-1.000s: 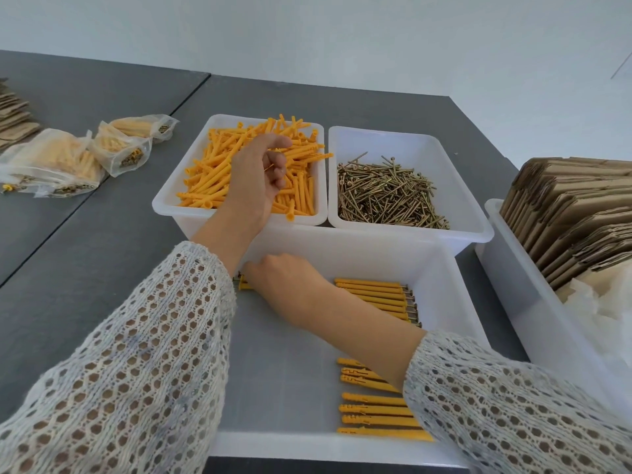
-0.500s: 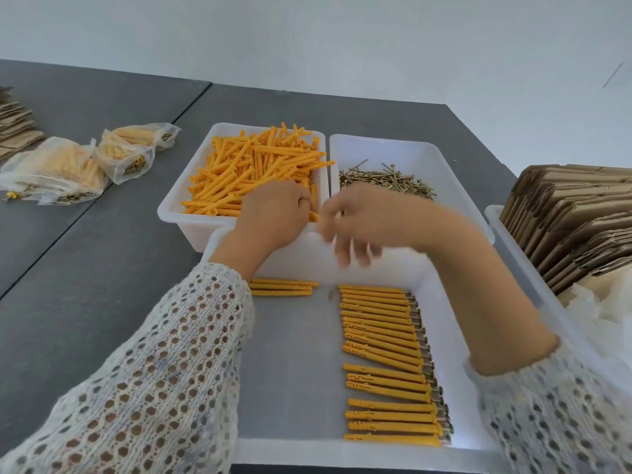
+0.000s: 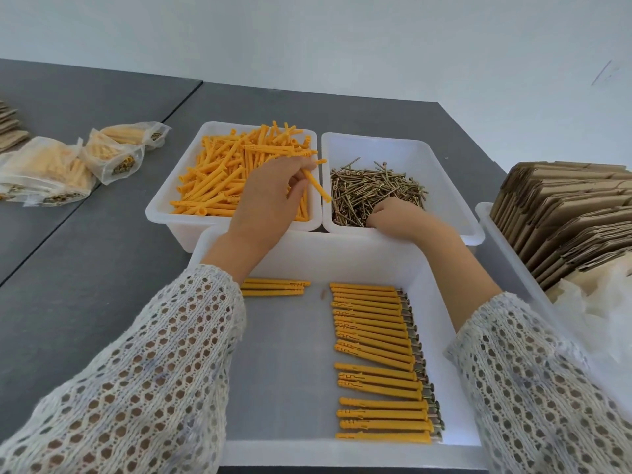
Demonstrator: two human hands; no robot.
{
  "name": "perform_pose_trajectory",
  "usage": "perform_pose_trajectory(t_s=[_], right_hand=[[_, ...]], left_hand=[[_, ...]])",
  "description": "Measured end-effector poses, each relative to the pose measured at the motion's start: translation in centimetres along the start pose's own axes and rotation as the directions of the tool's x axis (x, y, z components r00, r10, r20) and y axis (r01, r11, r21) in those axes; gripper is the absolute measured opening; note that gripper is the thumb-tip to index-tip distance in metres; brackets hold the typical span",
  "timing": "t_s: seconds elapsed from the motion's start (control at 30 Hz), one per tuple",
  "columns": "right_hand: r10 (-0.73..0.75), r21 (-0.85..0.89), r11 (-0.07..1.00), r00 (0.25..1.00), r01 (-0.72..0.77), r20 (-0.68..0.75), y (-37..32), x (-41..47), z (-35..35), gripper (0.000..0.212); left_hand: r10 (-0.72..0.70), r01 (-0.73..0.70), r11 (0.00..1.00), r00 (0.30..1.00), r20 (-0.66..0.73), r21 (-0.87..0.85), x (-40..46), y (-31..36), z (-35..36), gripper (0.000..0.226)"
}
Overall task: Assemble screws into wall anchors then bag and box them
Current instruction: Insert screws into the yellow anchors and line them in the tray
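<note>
My left hand (image 3: pixel 265 200) pinches one orange wall anchor (image 3: pixel 318 185) above the right edge of the white bin of loose anchors (image 3: pixel 164 206). My right hand (image 3: pixel 398 217) reaches into the near edge of the bin of brass screws (image 3: pixel 444 159), fingers curled down among the screws (image 3: pixel 376 186); what they hold is hidden. In the large white tray (image 3: pixel 441 285) nearest me lies a long row of several assembled anchors with screws (image 3: pixel 376 354), and three more assembled anchors (image 3: pixel 273 287) lie at its back left.
Clear bags of packed anchors (image 3: pixel 68 162) lie on the grey table (image 3: pixel 85 268) at the left. A white bin at the right holds flat cardboard boxes (image 3: pixel 564 213) and crumpled plastic bags (image 3: pixel 595 309).
My left hand lifted one anchor out of the orange pile. My right hand moved from the back left of the near tray, across, into the screw bin.
</note>
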State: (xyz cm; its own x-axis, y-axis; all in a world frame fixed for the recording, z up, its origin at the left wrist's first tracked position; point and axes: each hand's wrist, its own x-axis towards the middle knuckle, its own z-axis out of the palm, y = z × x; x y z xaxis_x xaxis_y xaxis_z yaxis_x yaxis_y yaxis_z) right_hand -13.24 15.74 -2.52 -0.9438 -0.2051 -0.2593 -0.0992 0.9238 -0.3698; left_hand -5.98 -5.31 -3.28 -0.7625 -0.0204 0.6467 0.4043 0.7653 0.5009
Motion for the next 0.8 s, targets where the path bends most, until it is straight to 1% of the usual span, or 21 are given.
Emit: perform_pose_trajectory(t_s=[0.07,0.1,0.2,0.27,0.33,0.4,0.47,0.53,0.6,0.63,0.7,0.73,0.77,0.8], right_hand=[[-0.007,-0.024,1.0,1.0,0.008,0.029,-0.3,-0.1,-0.2,0.019],[-0.018,-0.037,0.999,0.999,0.02,0.049,-0.4,-0.1,-0.3,0.022],[-0.047,-0.012,0.999,0.996,0.048,0.081,-0.7,-0.5,-0.5,0.027],[-0.051,0.027,0.998,0.997,0.049,0.064,-0.6,-0.6,-0.5,0.027],[-0.035,0.076,0.997,0.999,0.033,0.028,-0.6,-0.5,-0.3,0.025],[-0.014,0.111,0.994,0.999,0.019,-0.047,-0.4,-0.5,0.0,0.02],[-0.013,0.121,0.992,0.985,0.034,-0.169,-0.2,-0.8,0.3,0.02],[-0.028,0.103,0.993,0.948,0.064,-0.317,0.0,-0.8,0.6,0.018],[-0.063,0.157,0.977,0.895,0.146,-0.442,-0.2,-1.0,0.7,0.012],[-0.08,0.233,0.949,0.876,0.214,-0.476,-0.6,-1.1,0.6,0.01],[-0.11,0.413,0.841,0.859,0.348,-0.501,-1.6,-1.5,0.4,0.011],[-0.136,0.459,0.793,0.85,0.401,-0.508,-2.2,-1.7,0.3,0.014],[-0.176,0.454,0.774,0.839,0.441,-0.516,-2.6,-2.0,0.3,0.015],[-0.22,0.406,0.785,0.824,0.467,-0.523,-3.1,-2.2,0.3,0.016]], left_hand=[[0.017,-0.017,0.999,1.0,0.01,0.036,0.0,0.1,0.1,0.018],[0.027,-0.028,0.998,1.0,0.013,0.065,-0.1,0.1,0.1,0.016],[0.033,-0.027,0.984,0.999,-0.033,0.175,-0.2,0.1,0.1,0.017],[0.043,-0.027,0.973,0.997,-0.064,0.231,-0.3,0.2,0.1,0.019],[0.043,-0.025,0.961,0.997,-0.06,0.275,-0.3,0.1,0.1,0.021],[0.022,-0.005,0.959,0.998,-0.058,0.284,-0.2,0.2,0.1,0.02],[0.008,0.006,0.961,0.999,-0.048,0.278,-0.1,0.1,0.1,0.019],[-0.004,0.004,0.962,1.0,0.0,0.273,0.0,-0.1,0.1,0.021],[-0.014,0.005,0.965,0.999,0.036,0.261,0.1,-0.3,0.0,0.023],[-0.017,0.006,0.967,0.999,0.04,0.254,0.1,-0.4,0.1,0.023],[-0.028,0.016,0.976,0.998,0.054,0.219,0.1,-0.3,0.1,0.02],[-0.035,0.021,0.98,0.997,0.069,0.196,0.1,-0.2,0.0,0.019],[-0.037,0.021,0.984,0.996,0.085,0.179,0.0,-0.1,0.0,0.019],[-0.036,0.019,0.985,0.995,0.098,0.17,0.0,0.0,0.0,0.019]])
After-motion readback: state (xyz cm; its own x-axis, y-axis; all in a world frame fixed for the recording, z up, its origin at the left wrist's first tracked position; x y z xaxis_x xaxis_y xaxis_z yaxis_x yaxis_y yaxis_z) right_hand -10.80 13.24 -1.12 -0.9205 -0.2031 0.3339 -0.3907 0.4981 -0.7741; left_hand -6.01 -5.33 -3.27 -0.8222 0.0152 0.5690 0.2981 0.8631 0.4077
